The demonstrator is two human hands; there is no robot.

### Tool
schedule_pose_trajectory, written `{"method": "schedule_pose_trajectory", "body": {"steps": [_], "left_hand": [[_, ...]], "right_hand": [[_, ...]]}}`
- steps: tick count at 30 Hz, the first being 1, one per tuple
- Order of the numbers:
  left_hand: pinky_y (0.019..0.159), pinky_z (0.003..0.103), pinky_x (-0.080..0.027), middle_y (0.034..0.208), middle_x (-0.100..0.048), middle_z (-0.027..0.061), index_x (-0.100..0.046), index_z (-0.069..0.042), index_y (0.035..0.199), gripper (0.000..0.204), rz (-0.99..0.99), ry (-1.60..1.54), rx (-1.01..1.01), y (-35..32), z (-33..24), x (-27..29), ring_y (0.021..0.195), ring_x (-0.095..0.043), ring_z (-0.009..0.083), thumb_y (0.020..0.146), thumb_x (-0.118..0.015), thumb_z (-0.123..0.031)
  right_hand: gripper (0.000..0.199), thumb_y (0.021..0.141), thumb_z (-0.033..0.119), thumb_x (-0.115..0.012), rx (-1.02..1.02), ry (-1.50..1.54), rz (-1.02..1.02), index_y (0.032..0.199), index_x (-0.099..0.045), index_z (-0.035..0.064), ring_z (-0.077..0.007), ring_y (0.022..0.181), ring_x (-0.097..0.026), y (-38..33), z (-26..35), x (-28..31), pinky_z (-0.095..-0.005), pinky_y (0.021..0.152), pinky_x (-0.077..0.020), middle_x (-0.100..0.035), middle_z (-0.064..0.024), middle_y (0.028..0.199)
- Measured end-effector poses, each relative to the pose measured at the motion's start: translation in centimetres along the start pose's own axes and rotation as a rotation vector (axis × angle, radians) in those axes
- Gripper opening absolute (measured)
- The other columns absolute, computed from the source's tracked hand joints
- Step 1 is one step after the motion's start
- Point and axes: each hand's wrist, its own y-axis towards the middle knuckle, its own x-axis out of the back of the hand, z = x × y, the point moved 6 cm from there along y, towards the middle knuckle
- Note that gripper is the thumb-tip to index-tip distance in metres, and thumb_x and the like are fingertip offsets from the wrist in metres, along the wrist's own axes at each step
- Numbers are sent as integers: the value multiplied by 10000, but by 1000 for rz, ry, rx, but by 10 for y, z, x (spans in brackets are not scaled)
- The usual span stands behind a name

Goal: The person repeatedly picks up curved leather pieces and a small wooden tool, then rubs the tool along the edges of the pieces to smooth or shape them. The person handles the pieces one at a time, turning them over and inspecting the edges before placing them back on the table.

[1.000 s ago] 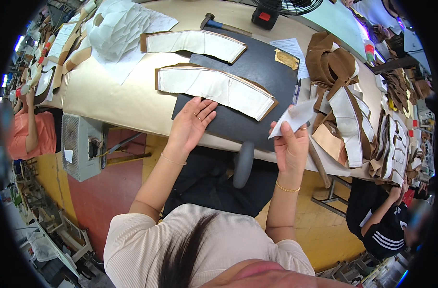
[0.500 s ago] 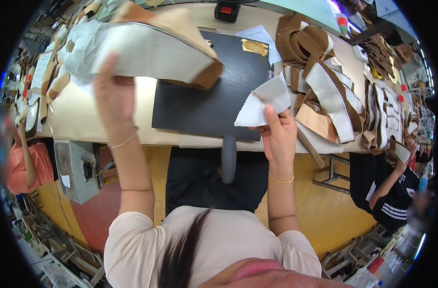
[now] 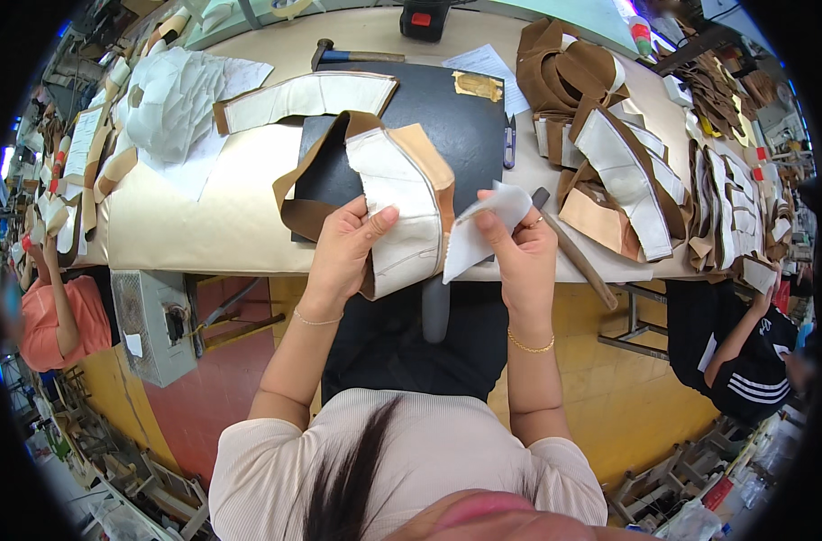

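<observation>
Left hand (image 3: 343, 248) grips brown-and-white curved panel (image 3: 397, 198); right hand (image 3: 526, 257) pinches small white piece (image 3: 472, 242) close beside it; dark mat (image 3: 470, 135) beyond

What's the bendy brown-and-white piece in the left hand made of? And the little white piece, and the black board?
The brown-and-white piece: perhaps matte leather or imitation outside, with white fabric lining; it curls softly and shows seam lines.
The little white piece: maybe fabric or paper, thin and dull.
The black board: possibly rubber or plastic, flat with a faint sheen.
</observation>
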Motion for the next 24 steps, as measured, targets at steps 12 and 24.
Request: {"method": "schedule_pose_trajectory", "body": {"steps": [12, 24], "left_hand": [[894, 253, -508, 1160, -679, 69, -601, 36, 1273, 402, 89, -74, -54, -35, -16, -38, 1037, -622, 91, 1065, -552, -306], [832, 224, -482, 1094, -669, 41, -591, 52, 1250, 384, 48, 58, -173, -45, -25, -50, 968, -582, 40, 1083, -511, -284]], "right_hand": [[183, 887, 122, -785, 360, -566, -178, 976, -685, -3, -160, 688, -705, -28, 43, -46, -277, 615, -536, -735, -112, 833], [165, 848, 44, -796, 553, -689, -173, 969, -687, 16, -216, 702, -736, -35, 54, -53, -285, 618, -553, -740, -111, 825]]}}
